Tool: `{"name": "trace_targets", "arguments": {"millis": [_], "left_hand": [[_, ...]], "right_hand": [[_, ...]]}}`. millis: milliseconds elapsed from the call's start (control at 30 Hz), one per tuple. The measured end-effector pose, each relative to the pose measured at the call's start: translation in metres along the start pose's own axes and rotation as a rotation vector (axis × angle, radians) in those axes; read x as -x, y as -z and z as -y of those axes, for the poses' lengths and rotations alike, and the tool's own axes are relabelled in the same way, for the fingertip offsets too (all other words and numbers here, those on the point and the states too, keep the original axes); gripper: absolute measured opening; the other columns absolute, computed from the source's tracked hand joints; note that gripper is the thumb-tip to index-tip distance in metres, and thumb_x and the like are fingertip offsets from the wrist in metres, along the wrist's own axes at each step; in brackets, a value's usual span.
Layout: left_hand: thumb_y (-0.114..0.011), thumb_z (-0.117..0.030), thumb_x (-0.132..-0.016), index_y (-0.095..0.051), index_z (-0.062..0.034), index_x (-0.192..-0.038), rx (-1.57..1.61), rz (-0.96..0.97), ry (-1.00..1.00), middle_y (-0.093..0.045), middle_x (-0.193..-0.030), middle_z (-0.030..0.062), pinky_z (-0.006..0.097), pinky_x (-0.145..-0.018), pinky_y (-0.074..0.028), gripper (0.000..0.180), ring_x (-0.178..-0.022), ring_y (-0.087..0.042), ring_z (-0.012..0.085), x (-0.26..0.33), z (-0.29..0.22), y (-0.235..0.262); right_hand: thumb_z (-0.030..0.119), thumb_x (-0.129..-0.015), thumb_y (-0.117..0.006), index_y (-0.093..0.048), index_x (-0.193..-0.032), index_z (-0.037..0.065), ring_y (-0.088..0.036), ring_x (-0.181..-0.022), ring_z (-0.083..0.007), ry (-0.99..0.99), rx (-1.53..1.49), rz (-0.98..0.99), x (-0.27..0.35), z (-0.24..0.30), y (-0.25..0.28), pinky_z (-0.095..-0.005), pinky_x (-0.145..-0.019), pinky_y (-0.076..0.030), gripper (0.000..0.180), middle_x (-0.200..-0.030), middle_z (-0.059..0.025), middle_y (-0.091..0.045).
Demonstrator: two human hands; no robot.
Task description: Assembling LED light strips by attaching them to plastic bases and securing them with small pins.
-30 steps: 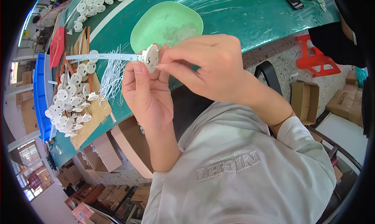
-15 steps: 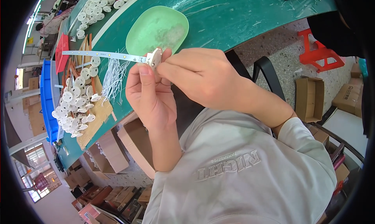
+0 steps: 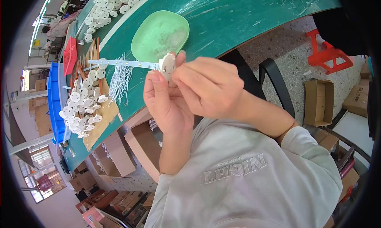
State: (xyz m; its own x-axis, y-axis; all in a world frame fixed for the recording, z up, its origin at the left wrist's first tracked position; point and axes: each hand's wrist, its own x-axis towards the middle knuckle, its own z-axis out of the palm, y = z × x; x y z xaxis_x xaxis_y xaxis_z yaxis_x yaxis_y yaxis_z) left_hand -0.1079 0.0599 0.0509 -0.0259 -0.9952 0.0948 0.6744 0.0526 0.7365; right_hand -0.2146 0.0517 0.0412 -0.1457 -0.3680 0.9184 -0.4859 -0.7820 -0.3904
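Note:
A narrow white LED strip board (image 3: 123, 63) stretches out to the left, its right end set against a round white end cap (image 3: 169, 64). My left hand (image 3: 168, 109) is closed on the cap, with the thumb near the strip's end and the other fingers behind. Against the cap's right face, my right hand (image 3: 214, 87) pinches thumb and fingertips together. Whatever lies between those fingertips is hidden. Just beyond the hands sits a light green dish (image 3: 147, 33) holding small, clear-looking bits. A bundle of thin white wires (image 3: 121, 81) lies left of my left hand.
Many white round caps are heaped on cardboard (image 3: 104, 122) at the left, near a blue tray (image 3: 55, 105) and a red basket (image 3: 70, 55). More caps (image 3: 105, 7) lie at the far left. A black chair armrest (image 3: 278, 85) and a red stool (image 3: 327, 55) stand right.
Both hands, with the strip and cap, have shifted right and slightly lower in the picture. The cap's round face shows more fully. The surroundings have also shifted a little in the picture.

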Motion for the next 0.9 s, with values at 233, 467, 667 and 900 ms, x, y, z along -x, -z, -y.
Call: {"name": "trace_targets", "arguments": {"millis": [233, 467, 667, 900], "left_hand": [[-0.055, -0.016, -0.097, -0.058, 0.0019, -0.101, -0.111, -0.044, -0.09, -0.065, -0.111, 0.0209, 0.039, -0.088, -0.054, 0.019, -0.108, -0.063, 0.0365, -0.008, 0.006, -0.001], [-0.058, -0.004, -0.094, -0.061, 0.0065, -0.101, -0.418, -0.097, -0.384, -0.067, -0.102, 0.0176, 0.039, -0.084, -0.058, 0.013, -0.091, -0.068, 0.0327, -0.05, -0.097, 0.065], [-0.068, -0.026, -0.09, -0.068, 0.0037, -0.093, -1.444, -0.725, -0.487, -0.068, -0.08, 0.004, 0.022, -0.062, -0.045, 0.029, -0.071, -0.063, 0.0092, -0.07, -0.323, 0.206], [-0.066, -0.041, -0.083, -0.069, 0.0049, -0.083, -2.322, -0.652, 0.003, -0.066, -0.072, 0.02, 0.039, -0.064, -0.049, 0.046, -0.07, -0.066, 0.0307, -0.096, -0.431, 0.288]], "right_hand": [[-0.008, -0.069, -0.067, -0.064, -0.082, -0.002, -0.06, -0.054, -0.0215, 0.011, 0.071, -0.034, -0.005, -0.001, -0.008, -0.0278, -0.049, -0.049, 0.014, -0.071, -0.0103, -0.063], [-0.008, -0.078, -0.068, -0.067, -0.088, -0.005, -0.066, -0.06, -0.0177, -0.169, -0.114, 0.116, -0.022, -0.023, 0.009, -0.0258, -0.055, -0.051, 0.01, -0.075, -0.013, -0.068], [-0.009, -0.077, -0.068, -0.067, -0.086, -0.002, -0.062, -0.059, -0.0162, -0.118, 0.029, 0.207, -0.053, -0.063, -0.016, -0.0245, -0.055, -0.048, 0.011, -0.075, -0.0099, -0.067], [-0.008, -0.073, -0.07, -0.066, -0.082, 0.001, -0.054, -0.05, -0.0155, -0.136, 0.071, 0.279, -0.053, -0.079, -0.034, -0.0259, -0.047, -0.04, 0.013, -0.065, -0.007, -0.062]]}}
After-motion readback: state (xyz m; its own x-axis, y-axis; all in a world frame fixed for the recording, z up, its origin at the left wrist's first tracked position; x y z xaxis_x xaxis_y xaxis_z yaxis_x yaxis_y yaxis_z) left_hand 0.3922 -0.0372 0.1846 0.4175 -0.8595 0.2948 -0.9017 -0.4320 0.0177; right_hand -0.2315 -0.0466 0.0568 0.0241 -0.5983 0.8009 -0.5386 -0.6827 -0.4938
